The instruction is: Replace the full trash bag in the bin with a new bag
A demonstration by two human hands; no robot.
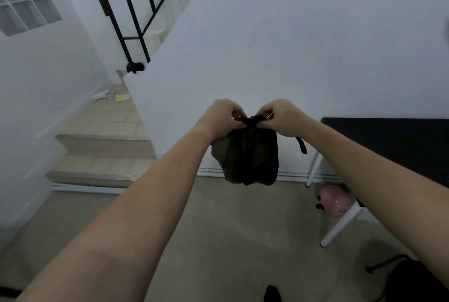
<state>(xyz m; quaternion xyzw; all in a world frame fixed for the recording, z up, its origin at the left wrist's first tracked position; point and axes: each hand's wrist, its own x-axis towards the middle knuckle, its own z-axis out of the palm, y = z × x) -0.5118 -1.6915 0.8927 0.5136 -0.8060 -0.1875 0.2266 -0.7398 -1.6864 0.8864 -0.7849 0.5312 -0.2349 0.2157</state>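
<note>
A full black trash bag (246, 156) hangs in the air in front of me, its top gathered into a twisted knot. My left hand (222, 117) pinches the left side of the knot. My right hand (281, 117) pinches its right side, and a loose black tail of the bag (301, 145) dangles below that wrist. Both arms are stretched forward. No bin is in view.
A black table (388, 141) with white legs stands at the right against the white wall. A pink object (335, 200) lies under it. A dark bag (413, 279) sits at the bottom right. Tiled steps (102, 148) and a black railing (126, 15) rise at the left.
</note>
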